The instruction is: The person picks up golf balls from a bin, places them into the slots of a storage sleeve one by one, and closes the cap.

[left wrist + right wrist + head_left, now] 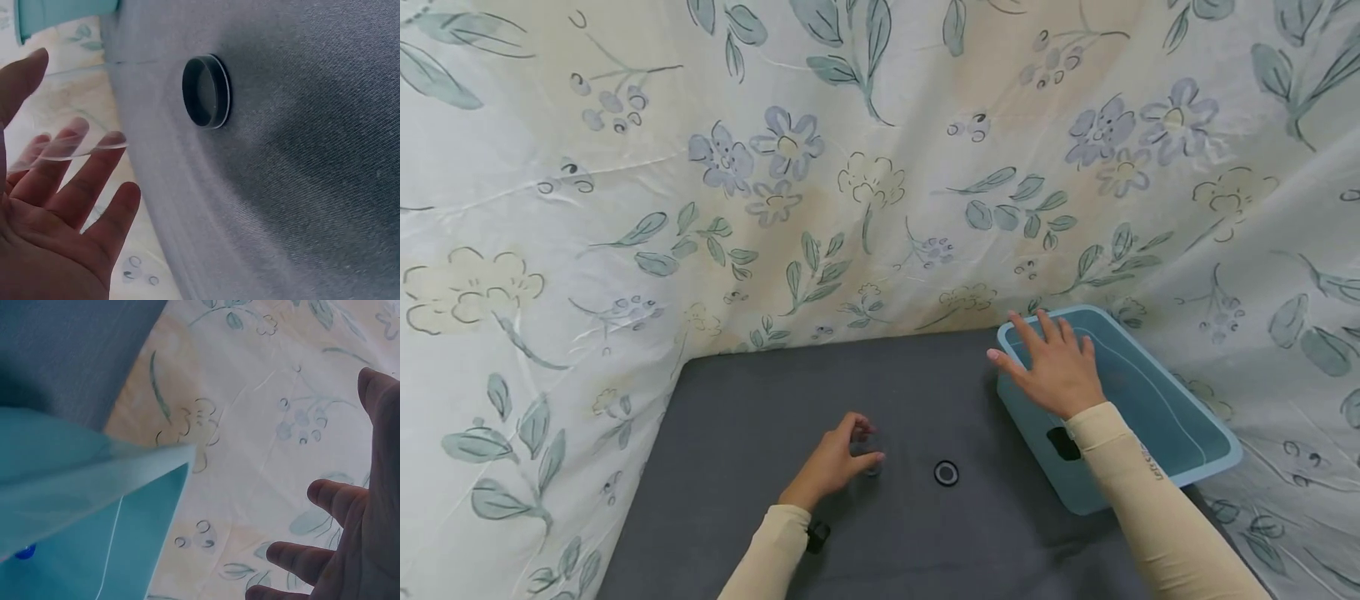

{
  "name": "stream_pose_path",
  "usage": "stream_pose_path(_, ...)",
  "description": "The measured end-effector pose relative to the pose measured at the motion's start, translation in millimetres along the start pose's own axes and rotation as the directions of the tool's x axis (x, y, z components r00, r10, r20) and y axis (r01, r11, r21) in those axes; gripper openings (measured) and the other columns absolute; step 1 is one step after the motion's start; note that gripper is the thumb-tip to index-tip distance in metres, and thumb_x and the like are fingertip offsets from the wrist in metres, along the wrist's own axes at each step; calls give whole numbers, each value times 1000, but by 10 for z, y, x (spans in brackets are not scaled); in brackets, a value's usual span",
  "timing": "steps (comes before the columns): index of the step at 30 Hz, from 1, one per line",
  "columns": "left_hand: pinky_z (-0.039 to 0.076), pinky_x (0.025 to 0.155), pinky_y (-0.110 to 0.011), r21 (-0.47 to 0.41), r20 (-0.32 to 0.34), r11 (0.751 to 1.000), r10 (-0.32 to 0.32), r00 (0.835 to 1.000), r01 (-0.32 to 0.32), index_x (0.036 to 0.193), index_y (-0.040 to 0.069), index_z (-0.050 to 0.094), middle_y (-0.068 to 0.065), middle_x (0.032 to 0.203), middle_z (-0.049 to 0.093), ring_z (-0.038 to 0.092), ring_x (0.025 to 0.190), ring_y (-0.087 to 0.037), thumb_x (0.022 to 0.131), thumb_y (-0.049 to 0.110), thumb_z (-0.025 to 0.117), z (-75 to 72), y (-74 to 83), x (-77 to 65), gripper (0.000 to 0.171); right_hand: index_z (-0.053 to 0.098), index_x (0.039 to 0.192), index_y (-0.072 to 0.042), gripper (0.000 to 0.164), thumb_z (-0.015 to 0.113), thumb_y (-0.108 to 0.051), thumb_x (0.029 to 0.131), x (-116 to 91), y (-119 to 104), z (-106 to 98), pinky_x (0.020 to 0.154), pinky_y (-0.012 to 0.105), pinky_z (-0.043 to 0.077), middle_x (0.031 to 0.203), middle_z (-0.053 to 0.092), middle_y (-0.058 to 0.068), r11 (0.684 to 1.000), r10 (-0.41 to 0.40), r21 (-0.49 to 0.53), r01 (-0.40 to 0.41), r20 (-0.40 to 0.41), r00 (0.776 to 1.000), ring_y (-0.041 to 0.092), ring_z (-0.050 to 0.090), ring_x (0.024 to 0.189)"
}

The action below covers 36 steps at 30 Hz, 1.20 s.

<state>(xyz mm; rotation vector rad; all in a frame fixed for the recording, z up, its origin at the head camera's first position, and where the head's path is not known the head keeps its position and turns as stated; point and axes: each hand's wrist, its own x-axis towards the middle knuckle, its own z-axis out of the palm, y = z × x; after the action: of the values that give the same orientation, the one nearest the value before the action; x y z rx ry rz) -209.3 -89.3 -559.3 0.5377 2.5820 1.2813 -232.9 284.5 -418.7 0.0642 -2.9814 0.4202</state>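
Observation:
My left hand (831,462) is low over the grey table, its thumb and fingers curved round a small clear container (874,469). In the left wrist view, the fingers show through the see-through rim (59,157); most of its body is hard to make out. Just right of that hand lies a round black lid (946,473), its hollow side showing in the left wrist view. My right hand (1060,371) hovers over the left part of the light blue basket (1213,467), fingers spread and holding nothing.
A small blue object (25,552) is partly visible in the basket in the right wrist view. The basket stands at the right end of the grey table (737,417). Floral cloth (880,200) hangs behind the table and along its sides.

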Motion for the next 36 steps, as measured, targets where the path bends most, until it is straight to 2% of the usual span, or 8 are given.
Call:
stream_pose_path(4, 55, 101, -53, 30, -49, 999, 13, 999, -11, 125, 21, 54, -5, 131, 67, 65, 127, -26, 94, 39, 77, -33, 56, -15, 43, 21, 167, -26, 93, 42, -81, 95, -49, 85, 8, 114, 85, 7, 169, 19, 28, 1000, 21, -2, -21, 0, 1000, 60, 14, 151)
stream_pose_path(9, 55, 100, -52, 56, -115, 997, 62, 991, -56, 123, 18, 58, -5, 123, 68, 66, 119, -25, 93, 39, 79, -156, 218, -30, 42, 21, 167, -25, 93, 39, -82, 95, -76, 183, 35, 113, 85, 8, 169, 18, 29, 999, 37, -10, -37, 11, 999, 61, 14, 151)
stream_pose_path(13, 55, 98, -50, 78, -168, 991, 120, 978, -108, 122, 17, 61, -4, 118, 69, 67, 112, -21, 90, 36, 81, -278, 352, -30, 42, 23, 166, -24, 91, 39, -80, 97, -65, 267, 36, 113, 85, 10, 168, 17, 31, 999, 37, -20, -37, 25, 999, 61, 15, 150)
stream_pose_path(17, 57, 97, -44, 126, -213, 981, 173, 962, -149, 122, 21, 63, 4, 114, 69, 66, 107, -14, 88, 35, 83, -367, 438, -20, 41, 25, 166, -20, 89, 39, -77, 99, -41, 362, 11, 113, 85, 13, 166, 20, 33, 999, 31, -27, -29, 59, 998, 62, 16, 149)
stream_pose_path(21, 58, 95, -45, 148, -235, 970, 226, 945, -196, 124, 20, 64, 3, 113, 69, 67, 105, -14, 87, 33, 84, -420, 474, -17, 45, 28, 164, -14, 86, 38, -72, 102, -7, 478, -10, 109, 83, 25, 159, 28, 39, 1000, 18, -25, -15, 116, 993, 64, 26, 143)
stream_pose_path(24, 59, 92, -45, 157, -246, 964, 248, 937, -214, 126, 19, 64, 2, 113, 69, 68, 104, -17, 87, 32, 85, -432, 493, -8, 47, 29, 163, -10, 86, 38, -70, 103, 38, 581, -5, 102, 82, 36, 152, 34, 42, 1000, 9, -16, -6, 164, 986, 65, 36, 136)
stream_pose_path(31, 61, 92, -44, 151, -265, 960, 271, 926, -238, 132, 19, 63, 3, 114, 67, 68, 103, -16, 87, 29, 85, -435, 510, 13, 51, 36, 158, -3, 81, 57, -57, 102, 172, 797, 102, 92, 76, 49, 146, 39, 45, 999, 16, -43, -5, 250, 968, 63, 48, 127)
stream_pose_path(36, 61, 92, -41, 171, -269, 957, 275, 923, -235, 134, 19, 62, 3, 114, 67, 68, 103, -15, 87, 31, 85, -429, 508, 40, 53, 43, 154, -2, 76, 71, -44, 97, 273, 962, 259, 89, 73, 53, 140, 46, 43, 996, 28, -94, -3, 264, 964, 60, 53, 123)
